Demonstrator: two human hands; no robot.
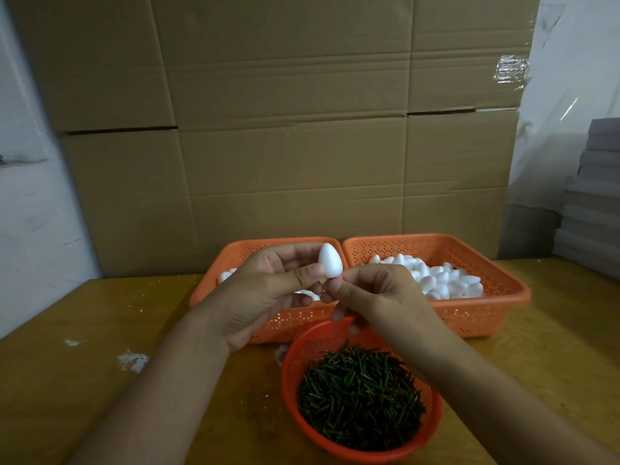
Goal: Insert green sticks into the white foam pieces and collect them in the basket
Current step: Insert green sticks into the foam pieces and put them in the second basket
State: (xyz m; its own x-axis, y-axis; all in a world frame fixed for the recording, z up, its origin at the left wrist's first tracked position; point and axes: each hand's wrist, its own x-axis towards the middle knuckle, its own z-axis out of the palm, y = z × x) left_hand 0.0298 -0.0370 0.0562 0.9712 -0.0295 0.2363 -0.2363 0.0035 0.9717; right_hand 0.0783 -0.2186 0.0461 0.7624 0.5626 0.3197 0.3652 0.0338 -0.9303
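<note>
My left hand (268, 290) holds a white egg-shaped foam piece (330, 260) between thumb and fingers, pointed end up, above the left orange basket (235, 253). My right hand (375, 293) pinches at the foam piece's lower end; whatever it holds there is hidden by the fingertips. A round orange basket (292, 391) full of short green sticks (359, 394) sits near the table's front, below both hands. The right orange basket (486, 317) holds a heap of white foam pieces (443, 280).
The left orange basket also holds several white foam pieces (225, 276), mostly hidden by my left hand. Cardboard boxes (285, 129) rise right behind the baskets. White crumbs (132, 360) lie on the wooden table (100, 380). Grey stacked sheets (590, 203) stand at the right.
</note>
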